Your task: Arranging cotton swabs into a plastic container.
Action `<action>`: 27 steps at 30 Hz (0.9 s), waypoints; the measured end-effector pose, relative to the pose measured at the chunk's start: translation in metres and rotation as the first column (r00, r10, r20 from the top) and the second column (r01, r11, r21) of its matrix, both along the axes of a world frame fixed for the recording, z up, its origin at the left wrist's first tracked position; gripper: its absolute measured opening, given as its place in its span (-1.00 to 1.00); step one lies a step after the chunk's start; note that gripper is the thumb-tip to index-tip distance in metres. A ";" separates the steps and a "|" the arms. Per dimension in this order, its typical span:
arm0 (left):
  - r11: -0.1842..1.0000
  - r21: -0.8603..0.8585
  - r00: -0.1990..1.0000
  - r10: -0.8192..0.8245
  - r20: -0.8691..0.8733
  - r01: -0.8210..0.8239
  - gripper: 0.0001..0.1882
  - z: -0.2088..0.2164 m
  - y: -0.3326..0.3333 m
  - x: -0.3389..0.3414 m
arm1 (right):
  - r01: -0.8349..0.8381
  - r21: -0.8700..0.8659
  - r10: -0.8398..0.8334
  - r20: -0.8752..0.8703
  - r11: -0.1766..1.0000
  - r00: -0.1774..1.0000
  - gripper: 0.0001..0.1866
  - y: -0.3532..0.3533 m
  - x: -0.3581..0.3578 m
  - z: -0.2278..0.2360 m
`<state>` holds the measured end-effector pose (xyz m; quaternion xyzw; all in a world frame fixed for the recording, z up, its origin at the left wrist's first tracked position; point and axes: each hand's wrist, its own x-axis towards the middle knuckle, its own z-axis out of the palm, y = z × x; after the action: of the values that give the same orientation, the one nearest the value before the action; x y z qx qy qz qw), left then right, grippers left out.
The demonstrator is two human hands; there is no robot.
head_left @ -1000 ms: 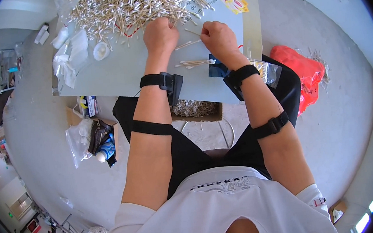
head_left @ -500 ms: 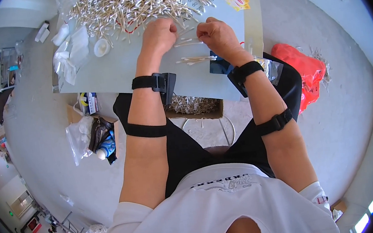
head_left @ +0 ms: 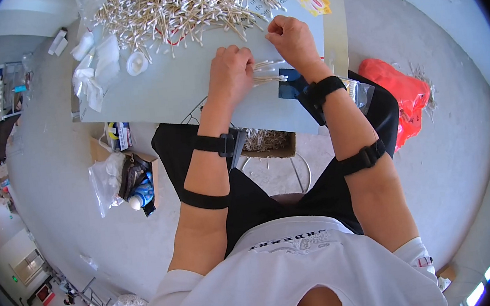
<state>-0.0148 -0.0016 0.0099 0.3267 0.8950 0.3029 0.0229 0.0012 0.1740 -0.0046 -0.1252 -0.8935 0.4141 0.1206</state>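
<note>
On the grey table [head_left: 150, 100] lies a big heap of white-tipped cotton swabs [head_left: 176, 8]. My left hand [head_left: 231, 74] is closed at the near side of the heap, with a few cotton swabs [head_left: 268, 64] sticking out from its fingers to the right. Just below them, a small row of swabs [head_left: 273, 79] lies partly hidden by that hand. My right hand [head_left: 294, 41] is curled at the heap's right edge, thumb and fingertips together; what they pinch, if anything, is too small to make out.
A round white lid [head_left: 136, 63] and crumpled white plastic [head_left: 93, 73] lie at the table's left. Yellow labels [head_left: 313, 2] and a dark blue piece [head_left: 290, 85] are at right. A box of swabs [head_left: 268, 143] stands below the table edge; a red bag [head_left: 397, 98] sits on the floor.
My left hand has come down and right, from the heap's edge to the small row, and the loose swabs there have shifted toward it. My right hand has moved slightly up toward the heap.
</note>
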 end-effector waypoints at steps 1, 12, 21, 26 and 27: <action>1.000 0.000 1.000 0.001 -0.002 -0.001 -0.93 -0.002 -0.001 -0.001 | 0.040 0.080 -0.039 -0.008 0.996 0.999 -0.81 -0.001 -0.002 0.001; 0.993 -0.122 0.907 -0.053 -0.419 0.002 -0.38 0.005 0.018 -0.053 | 0.072 0.360 -0.087 0.026 0.930 0.996 -0.66 -0.016 -0.021 0.017; 0.959 -0.283 0.921 -0.093 -0.377 -0.019 -0.33 -0.016 0.011 -0.063 | 0.043 0.385 -0.080 0.082 0.922 0.993 -0.86 -0.008 -0.027 0.006; 0.954 -0.300 0.925 -0.093 -0.368 -0.023 -0.33 -0.016 0.011 -0.067 | -0.036 0.381 -0.026 0.156 0.924 0.987 -0.84 -0.001 -0.019 0.022; 0.954 -0.300 0.930 -0.088 -0.358 -0.025 -0.33 -0.016 0.011 -0.067 | -0.109 0.382 0.016 0.238 0.918 0.971 -0.84 0.001 -0.018 0.027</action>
<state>-0.0819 0.0090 -0.0065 0.3847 0.9134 0.0971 -0.0907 -0.0164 0.1752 0.0225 -0.1168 -0.9697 0.2132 0.0255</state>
